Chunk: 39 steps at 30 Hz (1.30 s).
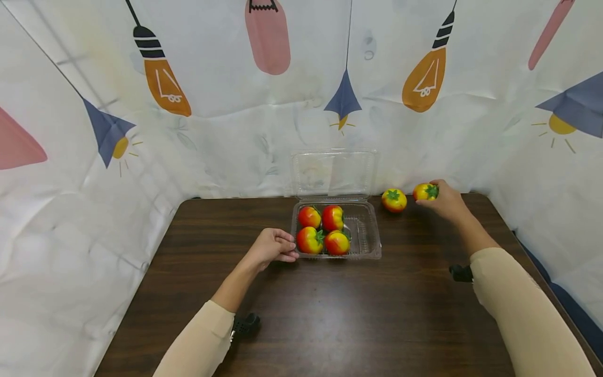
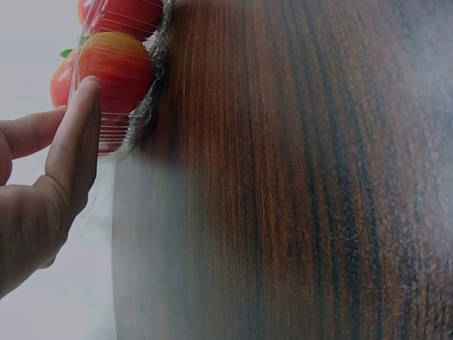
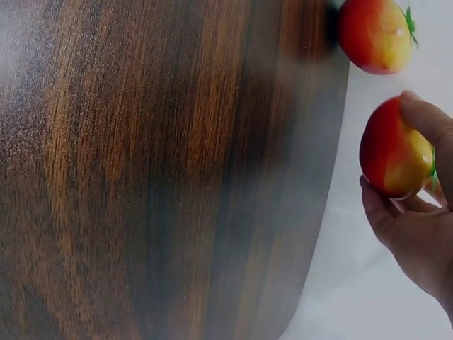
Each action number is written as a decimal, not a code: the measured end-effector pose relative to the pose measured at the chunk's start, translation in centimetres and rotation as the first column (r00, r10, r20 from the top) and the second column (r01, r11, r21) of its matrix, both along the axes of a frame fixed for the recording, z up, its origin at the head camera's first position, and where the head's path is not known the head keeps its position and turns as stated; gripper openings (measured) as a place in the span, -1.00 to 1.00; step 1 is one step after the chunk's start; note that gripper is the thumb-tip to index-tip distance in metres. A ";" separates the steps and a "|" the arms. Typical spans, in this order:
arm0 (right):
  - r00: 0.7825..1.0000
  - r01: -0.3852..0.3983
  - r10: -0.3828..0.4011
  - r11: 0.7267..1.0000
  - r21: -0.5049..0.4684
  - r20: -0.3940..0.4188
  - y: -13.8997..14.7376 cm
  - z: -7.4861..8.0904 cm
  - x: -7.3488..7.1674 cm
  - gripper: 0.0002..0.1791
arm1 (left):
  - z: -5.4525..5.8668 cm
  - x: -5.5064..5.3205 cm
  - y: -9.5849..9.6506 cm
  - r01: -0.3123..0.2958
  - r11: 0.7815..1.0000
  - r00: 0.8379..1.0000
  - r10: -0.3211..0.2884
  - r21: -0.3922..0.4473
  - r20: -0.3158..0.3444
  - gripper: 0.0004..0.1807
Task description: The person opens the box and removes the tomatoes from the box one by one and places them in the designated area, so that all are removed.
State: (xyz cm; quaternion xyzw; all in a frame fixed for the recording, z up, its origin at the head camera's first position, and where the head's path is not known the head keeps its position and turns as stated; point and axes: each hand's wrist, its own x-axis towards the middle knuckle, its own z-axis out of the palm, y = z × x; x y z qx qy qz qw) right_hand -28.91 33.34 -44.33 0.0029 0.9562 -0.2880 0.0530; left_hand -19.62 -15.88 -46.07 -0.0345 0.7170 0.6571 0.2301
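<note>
In the head view a clear plastic clamshell box (image 1: 365, 230) lies on the table with its lid (image 1: 335, 173) raised at the back. Several red-and-yellow, tomato-like fruits (image 1: 309, 240) with green leafy tops fill its left and middle part. My left hand (image 1: 273, 247) pinches the box's left rim near the front corner, thumb and fingers on either side of the edge (image 2: 83, 53). Far to the right, my right hand (image 1: 445, 200) grips another such fruit (image 3: 396, 149) between thumb and fingers. One more loose fruit (image 1: 393, 200) sits between that hand and the box.
The dark wood-grain table (image 1: 320, 314) ends at the back against a white printed cloth (image 1: 226, 146), which also hangs along both sides. The raised lid stands near this cloth. Black wrist cameras (image 1: 247, 323) are on both forearms.
</note>
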 end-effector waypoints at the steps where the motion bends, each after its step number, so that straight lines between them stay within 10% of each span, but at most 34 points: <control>1: 1.000 0.002 -0.002 1.000 0.001 0.003 -0.1 0.0 0.0 0.01 | 0.0 0.0 0.0 0.001 1.000 1.000 -0.001 0.001 0.000 -0.76; 39: 0.979 0.198 -0.198 0.980 -0.015 0.043 -0.1 -2.7 -0.4 0.07 | -0.2 -0.1 -0.1 0.008 1.000 1.000 -0.008 -0.012 -0.009 -0.75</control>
